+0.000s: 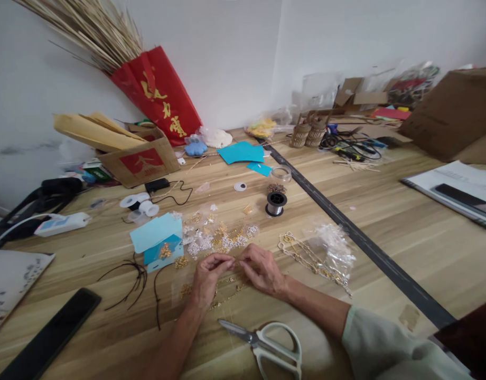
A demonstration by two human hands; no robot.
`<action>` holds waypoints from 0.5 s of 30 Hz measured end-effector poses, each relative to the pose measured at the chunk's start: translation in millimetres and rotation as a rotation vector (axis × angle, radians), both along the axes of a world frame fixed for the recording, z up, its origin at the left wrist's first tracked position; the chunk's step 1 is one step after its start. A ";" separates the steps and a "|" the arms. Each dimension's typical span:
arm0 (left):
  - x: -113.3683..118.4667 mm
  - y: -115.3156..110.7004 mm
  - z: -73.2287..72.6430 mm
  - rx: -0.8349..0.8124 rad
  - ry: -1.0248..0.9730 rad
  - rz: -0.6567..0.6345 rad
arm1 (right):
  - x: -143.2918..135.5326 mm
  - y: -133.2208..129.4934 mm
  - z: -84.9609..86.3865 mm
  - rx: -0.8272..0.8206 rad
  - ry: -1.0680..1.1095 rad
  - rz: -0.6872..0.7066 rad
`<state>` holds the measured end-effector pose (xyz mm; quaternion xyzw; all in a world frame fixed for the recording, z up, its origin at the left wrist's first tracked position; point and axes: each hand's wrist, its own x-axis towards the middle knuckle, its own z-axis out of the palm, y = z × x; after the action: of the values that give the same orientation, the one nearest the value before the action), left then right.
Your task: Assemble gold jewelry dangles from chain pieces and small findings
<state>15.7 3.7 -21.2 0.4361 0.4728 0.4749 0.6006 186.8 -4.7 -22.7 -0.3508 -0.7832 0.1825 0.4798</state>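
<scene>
My left hand (pixel 208 277) and my right hand (pixel 264 270) meet fingertip to fingertip over the table, both closed in a pinch. Whatever they pinch is too small to make out. Below them, partly hidden by my left hand, lies a gold beaded chain (pixel 229 299). Just beyond my fingers are piles of gold beads (pixel 224 236) and clear or silver beads (pixel 199 243). Scissors with pale handles (pixel 278 345) lie near the front, below my right hand. To the right rest finished-looking gold and silver chains (pixel 306 258).
A wire spool (pixel 275 203) stands near a jar (pixel 280 179). Blue cards (pixel 158 232), black cords (pixel 134 279) and a phone (pixel 55 330) lie left. Clear plastic bags (pixel 333 245) sit right, beside a dark strip (pixel 346 232). A red bag (pixel 159 95) leans at the back.
</scene>
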 end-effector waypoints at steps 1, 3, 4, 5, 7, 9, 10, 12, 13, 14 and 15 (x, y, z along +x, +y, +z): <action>0.1 -0.3 0.9 0.012 0.022 0.000 | 0.2 0.1 -0.4 -0.002 -0.001 -0.004; 0.7 -1.3 3.7 0.037 0.072 0.005 | 0.5 0.3 -1.3 -0.003 -0.001 -0.011; 1.2 -1.9 5.5 0.052 0.100 0.009 | 0.6 0.3 -1.8 -0.001 -0.002 -0.012; 1.7 -2.5 7.3 0.070 0.131 0.014 | 0.7 0.2 -2.1 0.004 -0.005 -0.012; 2.8 -4.0 10.2 0.121 0.196 0.025 | 0.7 -0.2 -2.3 0.011 -0.018 -0.010; 4.0 -5.4 11.3 0.179 0.251 0.038 | 0.7 -0.7 -2.0 0.013 -0.037 -0.003; 4.5 -6.0 11.2 0.202 0.270 0.045 | 0.7 -1.0 -1.9 0.011 -0.047 0.001; 5.2 -7.0 9.7 0.234 0.291 0.059 | 0.6 -1.4 -1.8 0.009 -0.065 0.003; 5.4 -7.4 8.7 0.245 0.296 0.062 | 0.5 -1.5 -1.9 0.011 -0.071 0.003; 5.6 -7.8 7.7 0.255 0.300 0.064 | 0.3 -1.7 -2.1 0.015 -0.076 0.002; 5.7 -8.0 6.8 0.264 0.305 0.064 | 0.2 -1.8 -2.2 0.018 -0.080 -0.001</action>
<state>21.3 -4.3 -14.4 0.5624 0.5056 0.4802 0.4444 187.0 -6.5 -24.9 -0.3537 -0.8033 0.1611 0.4513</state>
